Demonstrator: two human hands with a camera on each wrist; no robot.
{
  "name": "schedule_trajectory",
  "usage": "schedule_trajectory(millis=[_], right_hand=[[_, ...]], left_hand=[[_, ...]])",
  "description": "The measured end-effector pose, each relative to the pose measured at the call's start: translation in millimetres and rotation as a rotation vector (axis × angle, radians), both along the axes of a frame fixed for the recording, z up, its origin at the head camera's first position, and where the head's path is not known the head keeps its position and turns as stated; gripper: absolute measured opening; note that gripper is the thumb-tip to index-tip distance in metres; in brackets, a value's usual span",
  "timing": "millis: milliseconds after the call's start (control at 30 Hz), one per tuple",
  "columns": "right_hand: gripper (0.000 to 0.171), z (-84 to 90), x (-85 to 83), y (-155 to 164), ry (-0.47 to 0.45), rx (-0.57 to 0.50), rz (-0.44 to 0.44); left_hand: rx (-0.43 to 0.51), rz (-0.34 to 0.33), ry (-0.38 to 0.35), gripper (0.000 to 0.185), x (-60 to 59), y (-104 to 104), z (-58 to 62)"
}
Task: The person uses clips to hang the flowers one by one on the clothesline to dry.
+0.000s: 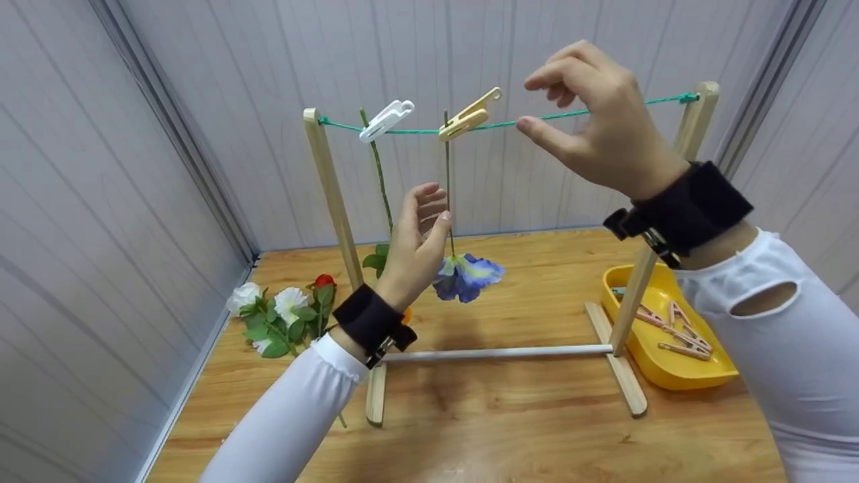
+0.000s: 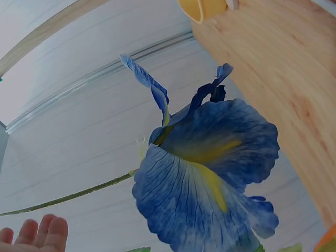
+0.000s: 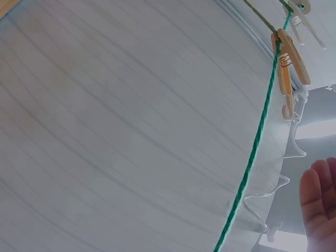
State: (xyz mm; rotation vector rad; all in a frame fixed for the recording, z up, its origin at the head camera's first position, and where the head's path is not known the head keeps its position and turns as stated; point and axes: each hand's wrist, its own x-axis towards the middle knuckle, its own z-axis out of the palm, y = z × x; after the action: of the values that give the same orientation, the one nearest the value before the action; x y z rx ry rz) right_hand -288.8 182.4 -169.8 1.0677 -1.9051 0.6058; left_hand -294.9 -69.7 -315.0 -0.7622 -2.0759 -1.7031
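Note:
A blue iris-like artificial flower (image 1: 466, 276) hangs head down, its stem clipped to a green line (image 1: 564, 115) by a yellow clothespin (image 1: 470, 121). Left of it, a white clothespin (image 1: 387, 121) holds a green stem (image 1: 381, 178) whose lower end my left arm partly hides. Beside the iris stem is my left hand (image 1: 419, 245), fingers loosely bent; the left wrist view shows the fingertips (image 2: 55, 231) apart from the stem. My right hand (image 1: 604, 127) is raised near the line, right of the yellow clothespin, thumb and fingers spread with nothing between them.
The line runs between two posts of a wooden rack (image 1: 329, 194). Several flowers, white and red, lie in a bunch (image 1: 288, 308) at the table's left. Behind the right post stands a yellow tray (image 1: 661, 379) with several pink clothespins (image 1: 684, 339). Panelled walls enclose the table (image 1: 523, 429).

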Motion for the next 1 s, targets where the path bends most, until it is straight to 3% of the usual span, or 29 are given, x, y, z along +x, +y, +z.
schedule_trajectory(millis=[233,433,700,833,1000], right_hand=[[0.019,-28.4,7.6,22.9,-0.030,0.043,0.040],[0.006,-53.0,13.2,41.9,-0.097,0.092,0.027],[0.025,-85.0,15.6,75.3,-0.116,0.044,0.106],[0.031,-99.4,17.6,95.0,-0.136,0.010,0.088],[0.031,-120.5,22.0,120.2,-0.174,-0.045,0.079]], left_hand=[[0.004,0.107,0.131,0.028,11.2,-6.0,-4.0],[-0.092,0.131,0.215,0.015,21.9,-15.9,-13.5],[-0.217,0.158,0.253,0.011,35.9,-22.9,-34.7],[-0.275,0.159,0.245,0.010,41.4,-25.3,-45.3],[-0.359,0.207,0.266,0.012,46.4,-31.2,-62.4]])
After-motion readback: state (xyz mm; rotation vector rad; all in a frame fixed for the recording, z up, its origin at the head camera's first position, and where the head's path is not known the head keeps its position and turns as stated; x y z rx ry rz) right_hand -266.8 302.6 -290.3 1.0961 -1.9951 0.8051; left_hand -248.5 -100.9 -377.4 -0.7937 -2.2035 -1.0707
